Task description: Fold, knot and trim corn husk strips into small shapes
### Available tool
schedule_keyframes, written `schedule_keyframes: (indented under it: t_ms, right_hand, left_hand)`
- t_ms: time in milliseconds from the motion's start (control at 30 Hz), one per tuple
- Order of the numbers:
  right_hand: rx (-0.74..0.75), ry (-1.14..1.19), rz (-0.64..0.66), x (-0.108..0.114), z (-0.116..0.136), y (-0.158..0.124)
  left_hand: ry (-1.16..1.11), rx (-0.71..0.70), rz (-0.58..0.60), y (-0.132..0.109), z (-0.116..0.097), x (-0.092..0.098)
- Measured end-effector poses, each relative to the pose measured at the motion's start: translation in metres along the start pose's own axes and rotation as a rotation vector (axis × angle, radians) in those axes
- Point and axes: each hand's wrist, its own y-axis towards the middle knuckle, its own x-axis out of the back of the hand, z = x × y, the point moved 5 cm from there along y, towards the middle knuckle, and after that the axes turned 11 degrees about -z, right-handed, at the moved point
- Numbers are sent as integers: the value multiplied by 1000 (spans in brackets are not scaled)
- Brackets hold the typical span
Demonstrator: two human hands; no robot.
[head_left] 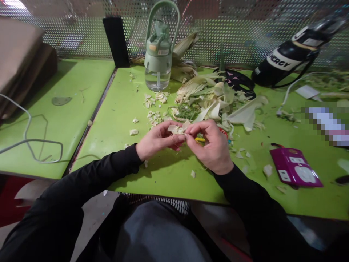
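My left hand (156,140) and my right hand (209,145) meet above the green table (114,120), both pinching a small pale piece of corn husk (177,128) between fingertips. A bit of yellow (200,139) and red (224,132) shows behind my right fingers. Just beyond the hands lies a pile of pale corn husks (218,103) with a coil of green string (185,111). Small cut husk scraps (154,107) are scattered to the left of the pile.
A green water bottle (159,54) stands at the back. A black bottle (291,58) lies at the back right. A purple power strip (296,167) sits at the right. A white cable (29,140) loops on the left table; perforated metal screen behind.
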Motion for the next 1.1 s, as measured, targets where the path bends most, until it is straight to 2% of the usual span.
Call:
schedule_keyframes:
  t_ms: [200, 467, 533, 600, 767, 900, 1100]
  right_hand:
    - [-43, 75, 41, -1, -2, -2]
    - [-156, 156, 165, 2, -5, 4]
    - [-166, 152, 160, 4, -4, 6]
    - [-97, 61, 113, 8, -1, 10]
    - [232, -211, 9, 8, 10, 9]
    - [282, -237, -7, 6, 11, 7]
    - [309, -145, 68, 4, 13, 8]
  left_hand:
    - [110, -96, -42, 2, -8, 4]
    - [101, -137, -43, 2, -15, 4]
    - [101, -162, -38, 2, -17, 4]
    - [130, -186, -19, 2, -17, 4]
    - [213, -182, 23, 2, -8, 2]
    - [209, -159, 18, 2, -4, 2]
    - [212, -110, 24, 1, -3, 2]
